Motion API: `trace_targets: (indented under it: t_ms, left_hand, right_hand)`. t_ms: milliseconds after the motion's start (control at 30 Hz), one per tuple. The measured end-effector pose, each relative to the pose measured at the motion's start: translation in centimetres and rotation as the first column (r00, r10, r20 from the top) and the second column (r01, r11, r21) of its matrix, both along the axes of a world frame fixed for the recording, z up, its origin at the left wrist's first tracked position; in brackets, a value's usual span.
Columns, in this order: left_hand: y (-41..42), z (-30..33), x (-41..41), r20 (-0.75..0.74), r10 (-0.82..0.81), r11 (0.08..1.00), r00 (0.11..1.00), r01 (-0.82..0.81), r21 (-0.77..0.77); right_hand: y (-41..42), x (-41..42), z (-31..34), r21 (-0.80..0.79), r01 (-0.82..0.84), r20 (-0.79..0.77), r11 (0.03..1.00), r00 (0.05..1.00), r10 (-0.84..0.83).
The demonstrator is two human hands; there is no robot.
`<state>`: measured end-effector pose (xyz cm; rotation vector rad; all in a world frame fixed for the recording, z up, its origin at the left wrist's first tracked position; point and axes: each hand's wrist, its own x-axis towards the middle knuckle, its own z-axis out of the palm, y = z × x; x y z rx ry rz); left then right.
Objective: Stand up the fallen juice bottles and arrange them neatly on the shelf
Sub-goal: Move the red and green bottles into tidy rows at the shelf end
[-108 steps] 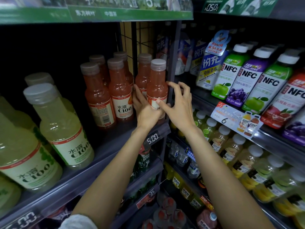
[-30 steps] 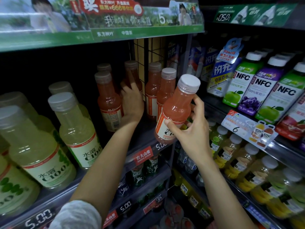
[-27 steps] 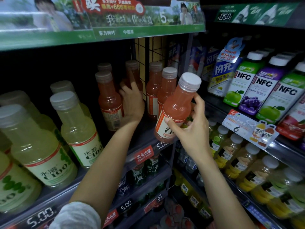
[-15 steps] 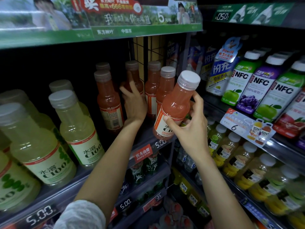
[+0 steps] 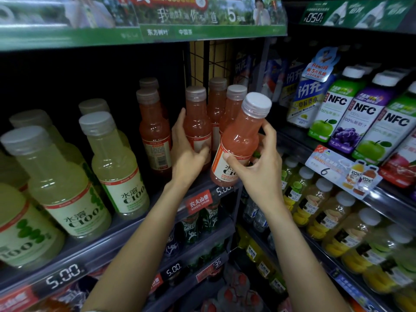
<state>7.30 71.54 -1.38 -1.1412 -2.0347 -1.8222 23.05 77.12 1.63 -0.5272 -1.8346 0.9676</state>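
Our right hand (image 5: 258, 167) grips a tilted pink bottle (image 5: 238, 143) at the shelf (image 5: 126, 230) front edge; our left hand (image 5: 186, 149) grips an upright bottle (image 5: 197, 122).

Six pink juice bottles (image 5: 238, 140), two hands (image 5: 258, 167)

Top of frame: green promo banner (image 5: 144, 21) w/ white Chinese text. Upper right: dark green price strip (image 5: 355, 14). Right side: slanted NFC juice cartons (image 5: 364, 118), apple & grape pics, blue-white carton (image 5: 308, 100) next to them. Below those, hanging promo tag (image 5: 337, 167) marked 6. Lower center: red Nongfu Spring label (image 5: 200, 202), price tags 5.00 (image 5: 65, 278).
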Motion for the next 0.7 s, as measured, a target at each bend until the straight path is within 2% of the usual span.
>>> trace_targets:
  t_ms: [133,500,567,700]
  left_hand:
    - [0.1,1.2,-0.3,0.042,0.058,0.997,0.997,-0.055,-0.062]
    - [-0.6,1.8,-1.7,-0.088,0.144,0.951,0.986,-0.162,-0.262]
    - [-0.9,1.9,-1.5,-0.051,0.127,0.96,0.991,-0.135,-0.245]
    - [-0.9,1.6,-1.1,0.167,-0.002,0.996,0.986,0.017,-0.086]
  right_hand:
    - [-0.2,0.0,0.1,-0.004,-0.006,-0.009,1.0,1.0,0.006]
    - [-0.1,0.1,0.2,-0.007,-0.002,0.002,1.0,1.0,0.002]
    - [-0.4,-0.4,0.4,0.001,-0.008,-0.003,1.0,1.0,0.008]
    - [-0.7,-2.6,0.6,0.029,-0.031,0.033,0.999,0.999,0.03]
